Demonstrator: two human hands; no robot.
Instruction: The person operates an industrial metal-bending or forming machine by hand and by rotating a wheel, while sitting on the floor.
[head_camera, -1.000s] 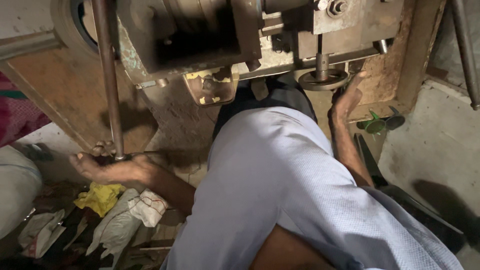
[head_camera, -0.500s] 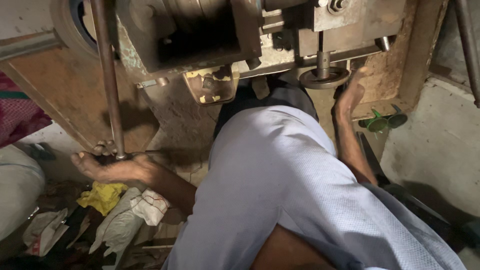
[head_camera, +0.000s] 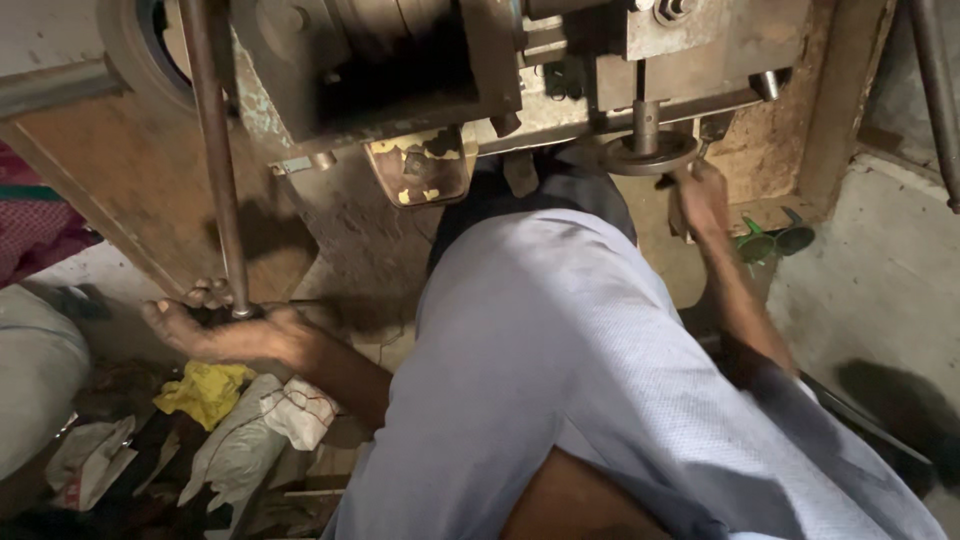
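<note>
Closest to the camera is the person's bent leg in light blue-grey cloth trousers (head_camera: 560, 380), which fills the middle and bottom of the view. Low on the left, on the floor, lie a crumpled yellow rag (head_camera: 205, 390) and some white cloth and plastic bags (head_camera: 265, 430), just beside each other. A little above them is the left hand (head_camera: 225, 325). It lies low with the palm up and the fingers (head_camera: 205, 295) curled loosely around the bottom end of a long thin rusty metal rod (head_camera: 215, 160) that stands almost straight up. The hand touches the rod's foot, but its grip is loose, with the fingers apart and not pressed tight. On the other side of the leg, the right hand (head_camera: 700, 195) reaches up to a small round grey metal hand wheel (head_camera: 650, 152) that sits on a short upright shaft under the machine. The fingers are folded on the wheel's rim, so this grip is closed on the wheel. Near that hand, on the floor, lies a small green plastic thing (head_camera: 765, 240); what it is cannot be told. Farthest away, across the top, is the big old grey metal machine (head_camera: 420, 70) with chipped paint, and a brown rusty plate (head_camera: 100, 210) leans below it on the left.
</note>
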